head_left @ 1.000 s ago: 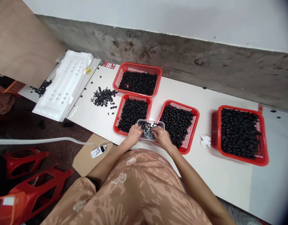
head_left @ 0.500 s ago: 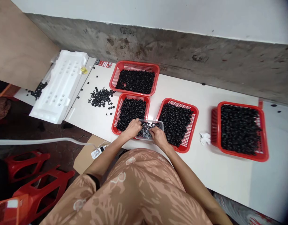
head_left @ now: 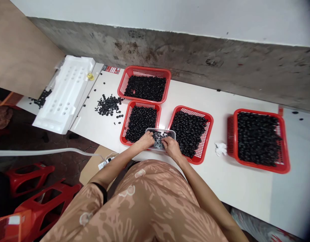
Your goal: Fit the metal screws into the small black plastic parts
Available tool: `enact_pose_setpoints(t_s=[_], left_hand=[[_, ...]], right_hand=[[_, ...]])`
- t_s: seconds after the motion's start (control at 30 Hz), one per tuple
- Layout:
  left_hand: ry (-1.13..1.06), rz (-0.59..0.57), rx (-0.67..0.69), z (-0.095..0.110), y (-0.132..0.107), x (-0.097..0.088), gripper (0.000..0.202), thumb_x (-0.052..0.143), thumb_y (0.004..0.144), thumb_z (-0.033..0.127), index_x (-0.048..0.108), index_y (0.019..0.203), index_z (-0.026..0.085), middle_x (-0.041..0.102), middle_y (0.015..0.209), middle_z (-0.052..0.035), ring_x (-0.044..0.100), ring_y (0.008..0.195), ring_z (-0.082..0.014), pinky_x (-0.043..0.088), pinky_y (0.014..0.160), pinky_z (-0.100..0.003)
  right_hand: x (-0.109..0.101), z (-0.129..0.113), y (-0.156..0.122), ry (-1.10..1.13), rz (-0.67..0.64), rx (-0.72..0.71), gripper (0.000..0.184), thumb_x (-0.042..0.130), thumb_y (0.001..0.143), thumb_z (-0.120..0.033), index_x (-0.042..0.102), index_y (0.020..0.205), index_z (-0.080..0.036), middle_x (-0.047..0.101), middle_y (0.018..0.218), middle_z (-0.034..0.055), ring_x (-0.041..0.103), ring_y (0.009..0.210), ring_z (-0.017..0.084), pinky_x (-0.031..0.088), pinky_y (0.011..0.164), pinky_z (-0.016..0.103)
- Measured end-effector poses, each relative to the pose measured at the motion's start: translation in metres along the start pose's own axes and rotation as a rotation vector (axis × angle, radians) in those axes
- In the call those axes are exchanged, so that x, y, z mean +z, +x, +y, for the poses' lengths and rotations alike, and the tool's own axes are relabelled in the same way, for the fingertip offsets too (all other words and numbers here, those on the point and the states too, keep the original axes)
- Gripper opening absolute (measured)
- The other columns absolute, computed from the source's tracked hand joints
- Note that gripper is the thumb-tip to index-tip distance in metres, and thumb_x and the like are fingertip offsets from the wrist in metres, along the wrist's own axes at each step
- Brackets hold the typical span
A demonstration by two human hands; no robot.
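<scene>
A small clear plastic container [head_left: 173, 134] rests between two red baskets and holds tiny silvery and black parts [head_left: 158, 140]. My left hand [head_left: 146, 140] is at its left side, fingers pinched together over the parts. At its right side my right hand [head_left: 171, 146] has thumb and fingers closed just above the silvery pieces. Whatever either hand pinches is too small to make out. Left of the container stands a red basket [head_left: 123, 132] of small black rings; to its right is another red basket [head_left: 207, 137] of larger black round pieces.
A red basket [head_left: 167, 90] of black parts stands at the back, beside a loose black heap [head_left: 108, 105]. Far right is a fuller red basket [head_left: 285, 161], with crumpled white paper [head_left: 220, 149] near it. White foam [head_left: 64, 90] lies left; red stools [head_left: 47, 205] stand below.
My left hand has shifted slightly down, its fingers drawn closer together at the container's left edge. My right hand stays nearly in place over the small parts.
</scene>
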State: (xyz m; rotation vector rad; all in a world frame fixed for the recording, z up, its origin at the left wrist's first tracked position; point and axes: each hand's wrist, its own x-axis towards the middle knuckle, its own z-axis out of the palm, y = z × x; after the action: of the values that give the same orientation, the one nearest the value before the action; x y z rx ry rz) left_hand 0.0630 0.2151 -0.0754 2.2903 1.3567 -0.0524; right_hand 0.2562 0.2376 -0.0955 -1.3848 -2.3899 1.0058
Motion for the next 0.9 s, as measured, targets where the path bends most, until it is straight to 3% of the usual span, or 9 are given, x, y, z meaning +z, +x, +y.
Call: enact_pose_setpoints(t_s=[0.17, 0.3, 0.43, 0.53, 0.7, 0.8, 0.9], left_hand=[[-0.008, 0.084, -0.055, 0.002, -0.002, -0.012, 0.020, 0.048, 0.084, 0.008, 0.066, 0.078, 0.013, 0.063, 0.079, -0.0147, 0.049, 0.091, -0.0251, 0.031, 0.082, -0.037], [-0.074, 0.338, -0.277, -0.002, -0.017, -0.022, 0.024, 0.043, 0.089, 0.013, 0.065, 0.099, 0.016, 0.062, 0.092, -0.0106, 0.050, 0.094, -0.0222, 0.036, 0.083, -0.035], [-0.386, 0.571, -0.517, -0.006, -0.038, -0.013, 0.017, 0.051, 0.088, 0.021, 0.065, 0.097, 0.018, 0.061, 0.091, -0.0054, 0.054, 0.081, -0.0158, 0.042, 0.078, -0.029], [-0.666, 0.613, -0.655, -0.007, -0.049, 0.004, 0.016, 0.059, 0.080, 0.022, 0.064, 0.095, 0.017, 0.060, 0.083, -0.0022, 0.053, 0.066, -0.0111, 0.044, 0.068, -0.025], [-1.053, 0.570, -0.762, -0.004, -0.054, 0.029, 0.026, 0.065, 0.069, 0.017, 0.063, 0.095, 0.014, 0.061, 0.078, -0.0013, 0.055, 0.065, -0.0097, 0.045, 0.063, -0.022], [-1.150, 0.589, -0.753, 0.000, -0.054, 0.035, 0.028, 0.064, 0.067, 0.014, 0.061, 0.095, 0.014, 0.061, 0.078, -0.0008, 0.056, 0.065, -0.0092, 0.045, 0.063, -0.021], [-1.136, 0.610, -0.748, 0.002, -0.053, 0.038, 0.027, 0.063, 0.067, 0.012, 0.062, 0.094, 0.014, 0.061, 0.077, -0.0004, 0.056, 0.065, -0.0084, 0.045, 0.064, -0.020]], right_hand=[[0.000, 0.000, -0.002, -0.025, 0.010, 0.015, 0.019, 0.052, 0.088, -0.018, 0.070, 0.095, -0.017, 0.064, 0.089, 0.0049, 0.061, 0.081, 0.015, 0.046, 0.077, 0.024], [-0.001, -0.001, 0.000, -0.006, 0.018, 0.008, 0.020, 0.051, 0.088, -0.018, 0.070, 0.094, -0.017, 0.065, 0.090, 0.0054, 0.061, 0.081, 0.015, 0.046, 0.077, 0.024], [-0.001, -0.013, 0.007, 0.036, -0.021, -0.010, 0.017, 0.055, 0.086, -0.016, 0.071, 0.093, -0.018, 0.067, 0.092, 0.0051, 0.062, 0.084, 0.016, 0.046, 0.079, 0.025], [0.004, -0.030, 0.017, -0.007, -0.110, -0.036, 0.017, 0.057, 0.086, -0.017, 0.071, 0.096, -0.020, 0.068, 0.094, 0.0046, 0.063, 0.085, 0.016, 0.046, 0.078, 0.024], [0.021, -0.057, 0.030, -0.163, -0.255, -0.099, 0.019, 0.057, 0.088, -0.024, 0.069, 0.103, -0.022, 0.067, 0.097, 0.0053, 0.063, 0.085, 0.017, 0.044, 0.072, 0.024], [0.031, -0.062, 0.033, -0.249, -0.303, -0.093, 0.022, 0.055, 0.090, -0.028, 0.068, 0.106, -0.022, 0.067, 0.100, 0.0071, 0.064, 0.085, 0.020, 0.043, 0.067, 0.025], [0.038, -0.061, 0.034, -0.286, -0.338, -0.096, 0.022, 0.050, 0.091, -0.027, 0.070, 0.097, -0.019, 0.067, 0.099, 0.0090, 0.064, 0.082, 0.020, 0.042, 0.065, 0.026]])
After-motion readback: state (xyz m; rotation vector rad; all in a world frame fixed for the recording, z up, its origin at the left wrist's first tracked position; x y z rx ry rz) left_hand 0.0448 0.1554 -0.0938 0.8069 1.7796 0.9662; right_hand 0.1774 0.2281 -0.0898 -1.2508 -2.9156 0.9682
